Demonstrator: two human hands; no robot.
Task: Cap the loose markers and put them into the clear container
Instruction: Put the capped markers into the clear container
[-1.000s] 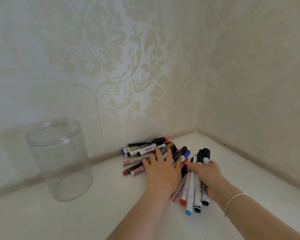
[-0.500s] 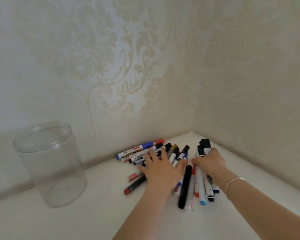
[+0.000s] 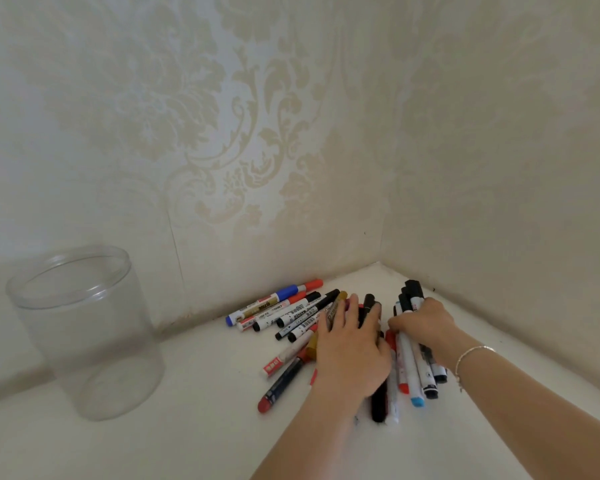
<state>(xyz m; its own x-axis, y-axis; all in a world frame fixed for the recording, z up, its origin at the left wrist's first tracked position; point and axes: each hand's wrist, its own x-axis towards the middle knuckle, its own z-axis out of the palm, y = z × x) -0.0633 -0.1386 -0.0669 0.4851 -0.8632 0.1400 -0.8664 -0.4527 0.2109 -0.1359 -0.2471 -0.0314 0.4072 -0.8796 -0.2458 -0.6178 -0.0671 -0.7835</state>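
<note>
Near the wall corner, on the white tabletop (image 3: 153,441), lies a heap of markers (image 3: 293,315), mixed colours, most w/ caps on as far as I can tell; some ends are hidden under the hands. Left hand (image 3: 349,351) lies flat on the heap, fingers (image 3: 352,308) straight and spread, pressing, not gripping. Right hand (image 3: 421,322) has its fingers curled round a bundle of markers (image 3: 409,362) w/ black, red and blue ends, bracelet (image 3: 473,353) on the wrist. Clear container (image 3: 84,330) stands upright, open-mouthed, well apart to the left, nothing inside.

Risks, my guess: bundle is uneven, so if lifted w/ one hand a few could slip out and roll off. Any uncapped one hidden in the heap would go in unchecked. Container looks light and tall; dropping a bunch against its rim could tip it.
</note>
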